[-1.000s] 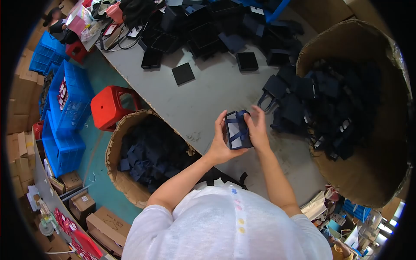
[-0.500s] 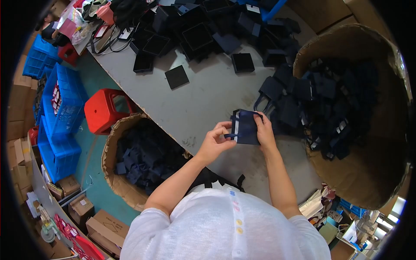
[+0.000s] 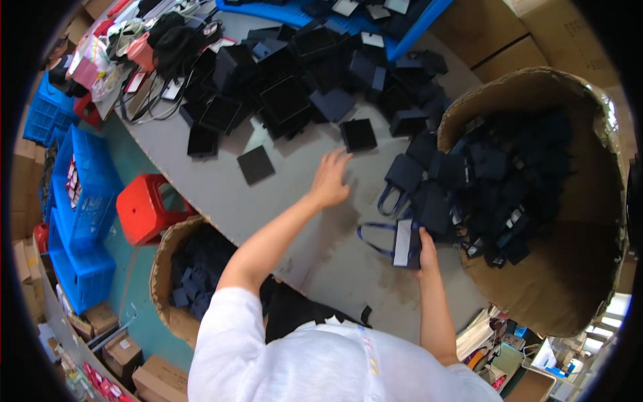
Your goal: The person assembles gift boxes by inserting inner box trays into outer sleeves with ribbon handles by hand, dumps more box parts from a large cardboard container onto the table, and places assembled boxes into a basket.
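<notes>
My right hand (image 3: 427, 252) grips a small navy gift bag (image 3: 415, 249) by its side. The bag has ribbon handles hanging out to the left, and a pale strip shows along its mouth. Stretched out over the table, my left hand (image 3: 328, 179) is open with nothing in it. Its fingertips are close to the lower edge of a small black box (image 3: 359, 135); whether they touch it I cannot tell. A flat dark square piece (image 3: 256, 165) lies to the left of that hand. More navy bags (image 3: 404, 173) are heaped beyond my right hand.
Black boxes (image 3: 281, 100) pile up along the back of the grey table (image 3: 295, 251). A large cardboard drum (image 3: 569, 295) full of navy bags stands at the right, another drum (image 3: 161, 295) at the lower left. Near it are a red stool (image 3: 144, 209) and blue crates (image 3: 84, 248).
My left hand has let go of the bag and reached forward to the black box. My right hand has kept the bag, now turned and lower, and the view has shifted.
</notes>
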`<state>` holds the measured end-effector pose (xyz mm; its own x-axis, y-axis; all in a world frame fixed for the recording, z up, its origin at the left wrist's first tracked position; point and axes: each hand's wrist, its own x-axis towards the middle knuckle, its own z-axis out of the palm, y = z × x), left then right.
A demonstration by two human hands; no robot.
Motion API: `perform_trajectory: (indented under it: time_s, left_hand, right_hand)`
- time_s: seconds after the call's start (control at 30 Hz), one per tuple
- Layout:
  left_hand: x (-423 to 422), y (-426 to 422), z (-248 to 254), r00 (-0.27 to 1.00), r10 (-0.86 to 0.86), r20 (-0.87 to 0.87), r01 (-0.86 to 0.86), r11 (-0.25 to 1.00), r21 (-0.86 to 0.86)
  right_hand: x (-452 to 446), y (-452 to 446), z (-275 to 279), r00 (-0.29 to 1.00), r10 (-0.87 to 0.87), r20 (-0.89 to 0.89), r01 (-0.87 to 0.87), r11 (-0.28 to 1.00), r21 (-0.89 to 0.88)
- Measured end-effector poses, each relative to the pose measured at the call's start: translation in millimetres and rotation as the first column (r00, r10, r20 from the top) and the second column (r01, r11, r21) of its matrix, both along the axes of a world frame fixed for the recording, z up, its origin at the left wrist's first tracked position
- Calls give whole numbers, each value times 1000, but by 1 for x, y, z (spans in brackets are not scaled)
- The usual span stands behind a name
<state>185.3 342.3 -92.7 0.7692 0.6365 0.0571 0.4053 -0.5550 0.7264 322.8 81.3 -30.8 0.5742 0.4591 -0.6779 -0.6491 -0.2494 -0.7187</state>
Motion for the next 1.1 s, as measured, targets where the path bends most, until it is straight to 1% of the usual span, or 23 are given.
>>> perform_trajectory:
  time_s: [0.03,0.07,0.1,0.17,0.23,0.27,0.4,0.43,0.47,0.5,0.53,0.6,0.73,0.77,0.8,0.83,0.87,0.9,0.97,1.0,1.03,1.07,1.1]
  left_hand:
    - [25,22,6,984,-138,-117,158,970,186]
    - [50,44,-2,933,-224,-283,315,887,337]
    - [76,65,-12,853,-263,-451,472,758,450]
    - [110,100,-20,678,-293,-674,673,615,410]
    - [128,113,-10,508,-314,-802,765,592,253]
    - [132,115,-9,550,-358,-755,758,594,270]
    - [106,92,-5,496,-414,-764,787,586,193]
    - [87,81,-8,688,-468,-555,647,741,177]
    - [69,65,-8,839,-444,-315,494,864,94]
    - [54,45,10,884,-441,-153,444,896,-12]
    - [37,25,37,916,-401,5,398,908,-133]
    - [10,-13,79,906,-379,187,419,863,-282]
    - [-15,-59,104,883,-440,165,468,850,-239]
    - [-18,-64,104,896,-433,98,444,870,-214]
    - [-21,-70,105,904,-426,32,424,886,-187]
    - [-24,-76,106,904,-426,29,424,887,-184]
    - [-29,-85,108,892,-450,-41,436,880,-187]
    - [-32,-90,109,873,-475,-110,451,872,-189]
    - [-40,-96,109,877,-464,-123,432,875,-219]
    - [-43,-99,105,912,-408,32,402,878,-260]
    - [-47,-105,101,924,-337,184,380,871,-312]
    - [-47,-114,98,918,-348,189,392,868,-304]
    - [-47,-125,95,929,-212,305,319,875,-364]
  right_hand:
    - [3,-8,-1,1000,-16,-8,16,1000,5]
    - [6,-16,-5,998,-64,-12,64,998,-14]
    - [9,-23,-6,997,-73,-8,73,997,15]
    - [7,-27,10,994,-108,24,106,992,72]
    - [13,-32,9,987,-148,57,144,988,62]
    - [12,-34,12,983,-173,70,170,984,46]
    - [20,-24,10,981,-174,85,173,985,26]
    - [22,-22,7,981,-155,113,159,987,-30]
    - [24,-21,4,977,-138,162,148,988,-52]
    - [25,-17,0,970,-119,212,136,988,-72]
    - [25,-15,-4,971,-143,194,159,985,-71]
    - [23,-6,-7,924,67,377,-9,988,-155]
    - [6,17,9,929,151,337,-113,985,-130]
    - [4,16,6,930,154,333,-120,985,-121]
    - [3,13,2,940,129,316,-116,992,-59]
    - [3,10,0,948,103,300,-109,994,2]
    - [1,6,5,915,191,356,-193,981,-31]
    - [-1,4,2,916,186,355,-189,982,-28]
    - [-7,3,-2,874,246,419,-252,967,-43]
    - [-18,5,11,943,192,272,-196,981,-11]
    - [-23,3,2,856,255,450,-258,965,-58]
    - [-37,5,10,778,359,516,-313,933,-178]
    - [-61,9,3,784,362,504,-349,929,-124]
